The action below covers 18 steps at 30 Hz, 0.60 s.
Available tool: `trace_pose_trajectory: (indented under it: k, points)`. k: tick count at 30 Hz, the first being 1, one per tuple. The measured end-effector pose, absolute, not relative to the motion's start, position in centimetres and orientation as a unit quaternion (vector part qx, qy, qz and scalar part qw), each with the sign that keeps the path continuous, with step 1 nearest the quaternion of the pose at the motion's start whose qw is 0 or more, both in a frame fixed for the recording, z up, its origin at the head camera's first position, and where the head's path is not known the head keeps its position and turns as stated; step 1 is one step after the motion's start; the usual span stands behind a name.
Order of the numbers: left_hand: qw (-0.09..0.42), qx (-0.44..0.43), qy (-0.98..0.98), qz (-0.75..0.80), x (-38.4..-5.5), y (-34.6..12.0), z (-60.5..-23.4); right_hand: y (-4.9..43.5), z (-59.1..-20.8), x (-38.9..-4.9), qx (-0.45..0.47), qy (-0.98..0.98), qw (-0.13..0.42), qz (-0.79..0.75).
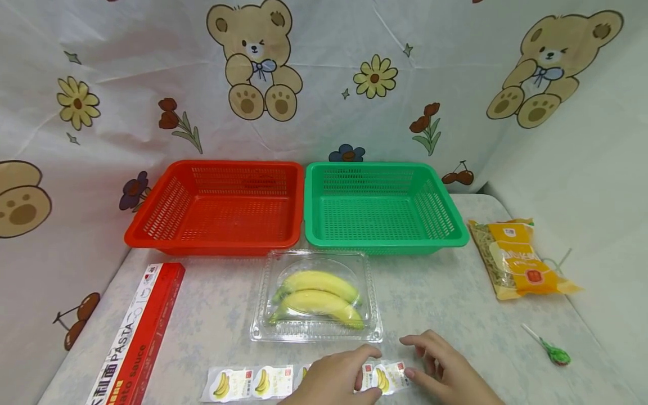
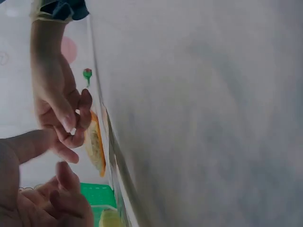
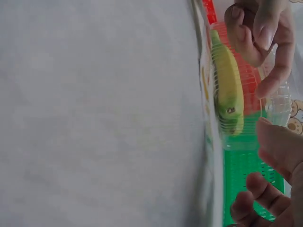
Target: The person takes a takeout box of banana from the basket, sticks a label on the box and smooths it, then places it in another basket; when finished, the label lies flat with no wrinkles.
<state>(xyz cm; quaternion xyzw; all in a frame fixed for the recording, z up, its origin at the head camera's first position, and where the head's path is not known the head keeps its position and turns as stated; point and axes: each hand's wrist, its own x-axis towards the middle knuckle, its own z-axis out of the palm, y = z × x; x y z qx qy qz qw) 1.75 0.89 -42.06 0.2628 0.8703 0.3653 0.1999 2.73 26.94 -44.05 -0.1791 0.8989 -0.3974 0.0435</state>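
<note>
A strip of banana-picture labels (image 1: 270,382) lies across the front of the table. My left hand (image 1: 336,376) is over the strip, hiding part of it, its fingers loosely bent. Beside the strip's right end is my right hand (image 1: 442,368), thumb close to the last label; whether it touches cannot be told. Both hands' fingers stand apart in the wrist views, with nothing visible between them. Just beyond the hands sits a closed clear plastic box (image 1: 316,333) with two bananas (image 1: 316,301) inside, also seen in the right wrist view as a banana (image 3: 229,80).
Behind the plastic box stand a red basket (image 1: 233,219) and a green basket (image 1: 364,216), side by side. A red pasta box (image 1: 136,337) lies at the left. On the right are an orange food bag (image 1: 521,259) and a green-wrapped lollipop (image 1: 557,353).
</note>
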Motion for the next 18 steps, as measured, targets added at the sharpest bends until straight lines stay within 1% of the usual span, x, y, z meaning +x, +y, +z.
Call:
trace_pose_trajectory:
  k: [4,7,13,18]
  points:
    - [0.191,0.259,0.885,0.336,1.7,1.5,-42.9,27.4,-44.6,3.0,-0.176,0.893,0.101,-0.401]
    - [0.182,0.267,0.892,0.316,1.7,1.7,-43.6,27.4,-45.0,3.2,-0.182,0.892,0.119,-0.396]
    - [0.165,0.283,0.901,0.283,1.6,2.3,-44.8,27.4,-45.2,3.3,-0.181,0.898,0.139,-0.376]
    - [0.148,0.288,0.912,0.252,1.5,2.6,-45.2,27.3,-45.7,3.2,-0.196,0.906,0.12,-0.356]
